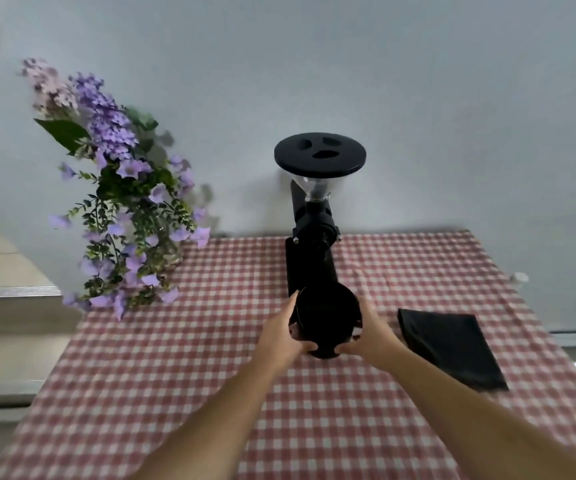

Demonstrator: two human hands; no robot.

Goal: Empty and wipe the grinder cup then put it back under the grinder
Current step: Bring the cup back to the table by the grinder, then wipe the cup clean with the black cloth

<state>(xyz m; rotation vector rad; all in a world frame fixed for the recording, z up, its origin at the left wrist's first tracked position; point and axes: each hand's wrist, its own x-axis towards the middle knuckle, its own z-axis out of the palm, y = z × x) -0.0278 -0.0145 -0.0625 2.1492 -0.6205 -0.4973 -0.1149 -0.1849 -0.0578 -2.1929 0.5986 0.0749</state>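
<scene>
The black cup is clasped between the left hand and right hand, fingers wrapped round its sides, just in front of the grinder. A folded black cloth lies to the right on the checked tablecloth; flowers stand far left.

**Black on red-and-white check**

A black grinder cup and black grinder stood out against a red-and-white gingham cloth covering the tabletop. A folded black cloth lay on the checks, purple and lilac flowers with green leaves behind, before a pale grey-white wall.
</scene>
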